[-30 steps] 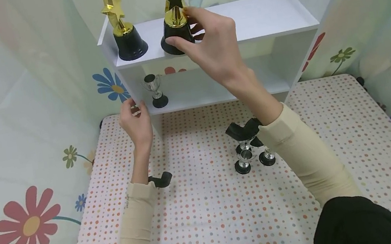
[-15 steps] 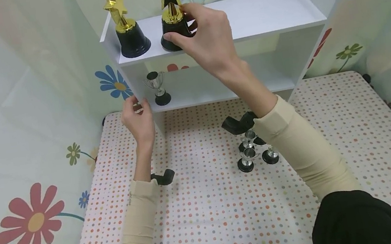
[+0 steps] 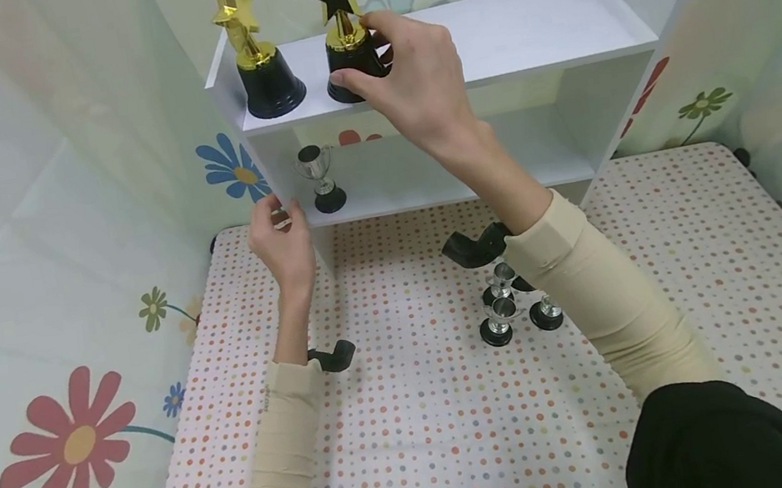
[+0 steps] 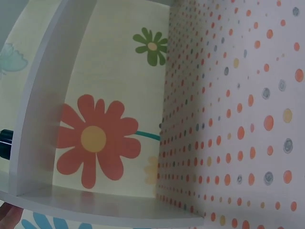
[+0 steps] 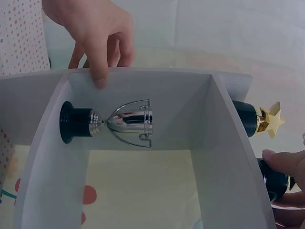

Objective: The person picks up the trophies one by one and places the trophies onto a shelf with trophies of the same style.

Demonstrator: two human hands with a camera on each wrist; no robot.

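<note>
Right hand (image 3: 423, 79): fingers and thumb curled round the black base of the gold star trophy (image 3: 342, 28), which stands on the top board of the white shelf unit (image 3: 539, 19). Compared with a second ago, the base sits flatter and further in from the front lip; the grip has not been released, so the placing reads as nearly complete but unfinished.

Left hand (image 3: 280, 239): grips the lower-left edge of the shelf unit, thumb over the front of the side panel, unchanged over the last second, apparently steadying the unit.

Count, working outward:
- Gold star trophies, black bases: two. The held one; the second star trophy (image 3: 256, 53) just beside it at 9 o'clock, not touching.
- Silver cup on shelf (image 3: 318, 175): one, lower board, at 6 o'clock from the star pair, near the left hand.
- Silver cups on tabletop (image 3: 515, 310): three visible, clustered under the right forearm at 6 o'clock of the shelf; more may be hidden by the sleeve.
- Shelf unit: one, two boards.
- Tabletop (image 3: 428, 441): one, dotted cloth.
</note>
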